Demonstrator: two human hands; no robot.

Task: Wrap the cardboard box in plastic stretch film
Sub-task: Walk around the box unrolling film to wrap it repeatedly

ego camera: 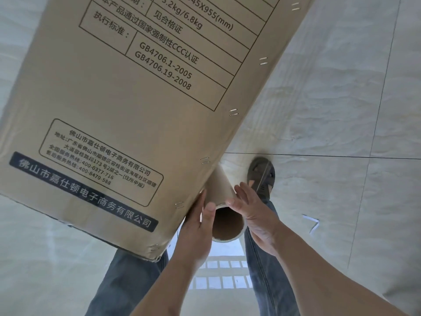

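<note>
The film roll (224, 190) sits between the fingers, its far end hidden by the cardboard box (114, 87) just left. The right hand (255, 220) lies flat on it; I cannot tell the grip of the left hand (196, 229).

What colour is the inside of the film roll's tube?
Brown, shown best in the head view, inside the pale cardboard film tube.

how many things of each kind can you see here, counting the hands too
cardboard box: 1
film roll: 1
hands: 2, left hand and right hand
shoe: 1
white scrap: 1
total: 6
</note>
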